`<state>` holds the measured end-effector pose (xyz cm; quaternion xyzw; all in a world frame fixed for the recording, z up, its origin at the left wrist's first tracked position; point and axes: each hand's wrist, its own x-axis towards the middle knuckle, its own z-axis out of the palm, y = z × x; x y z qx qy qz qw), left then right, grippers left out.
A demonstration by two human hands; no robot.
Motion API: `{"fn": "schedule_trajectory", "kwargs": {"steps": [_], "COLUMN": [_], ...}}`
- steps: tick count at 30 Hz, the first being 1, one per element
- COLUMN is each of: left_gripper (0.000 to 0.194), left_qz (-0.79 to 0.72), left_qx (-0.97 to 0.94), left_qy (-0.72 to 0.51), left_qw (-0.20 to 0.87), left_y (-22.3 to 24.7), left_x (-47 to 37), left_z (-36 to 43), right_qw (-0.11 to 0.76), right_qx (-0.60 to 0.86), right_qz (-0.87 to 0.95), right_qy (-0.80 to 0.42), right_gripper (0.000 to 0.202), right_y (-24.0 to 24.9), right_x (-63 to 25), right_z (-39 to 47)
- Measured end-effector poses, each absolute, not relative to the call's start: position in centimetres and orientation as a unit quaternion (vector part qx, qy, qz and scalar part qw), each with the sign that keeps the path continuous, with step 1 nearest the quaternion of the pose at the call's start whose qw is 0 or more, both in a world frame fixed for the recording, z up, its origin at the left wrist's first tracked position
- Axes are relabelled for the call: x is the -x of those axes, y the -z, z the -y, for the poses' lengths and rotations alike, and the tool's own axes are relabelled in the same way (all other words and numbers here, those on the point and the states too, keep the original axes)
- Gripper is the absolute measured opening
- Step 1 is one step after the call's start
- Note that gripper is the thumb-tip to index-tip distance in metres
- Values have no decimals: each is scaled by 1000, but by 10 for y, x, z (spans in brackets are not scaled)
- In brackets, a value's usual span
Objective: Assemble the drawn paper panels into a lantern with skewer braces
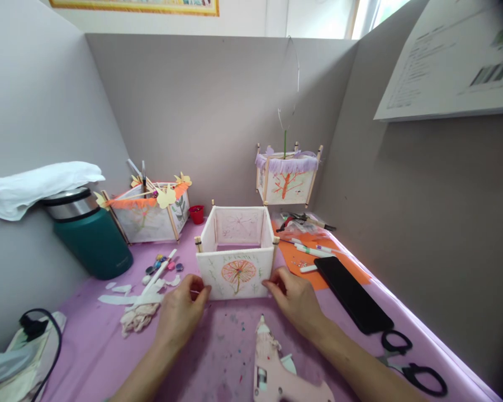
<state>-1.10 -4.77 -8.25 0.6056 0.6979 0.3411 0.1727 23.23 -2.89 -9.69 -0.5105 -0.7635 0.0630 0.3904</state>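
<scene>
A white, open-topped paper lantern frame [209,279] with wooden corner sticks stands upright on the purple tablecloth [218,346]. Its front panel carries a drawn orange and pink flower. At its lower left corner, my left hand [184,304] pinches the edge between thumb and fingers. My right hand [293,296] grips the lower right corner in the same way. Between my forearms, close to the camera, lies a pink glue gun [272,363] with its nozzle pointing toward the lantern frame.
Left are a teal bottle [94,240], an orange-trimmed lantern [146,218], a red cup [197,214] and paper scraps [146,298]. A purple-fringed lantern [287,181] hangs behind. Right are a black phone [354,293], scissors [414,363], markers [312,251] and orange paper [356,272].
</scene>
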Motion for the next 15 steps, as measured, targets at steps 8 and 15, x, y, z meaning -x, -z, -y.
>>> {"fn": "schedule_trajectory", "kwargs": {"steps": [8, 15], "left_gripper": [21, 29], "left_qz": [-692, -694], "left_qx": [-622, -638], "left_qy": [-314, -297], "left_qw": [190, 156], "left_y": [84, 84], "left_x": [11, 11], "left_z": [48, 49], "right_qw": [411, 474], "right_qx": [513, 308], "right_qz": [752, 790], "right_qy": [-40, -238], "right_gripper": [33, 40], "right_y": [84, -5], "right_x": [-243, -242], "right_z": [31, 110]}}
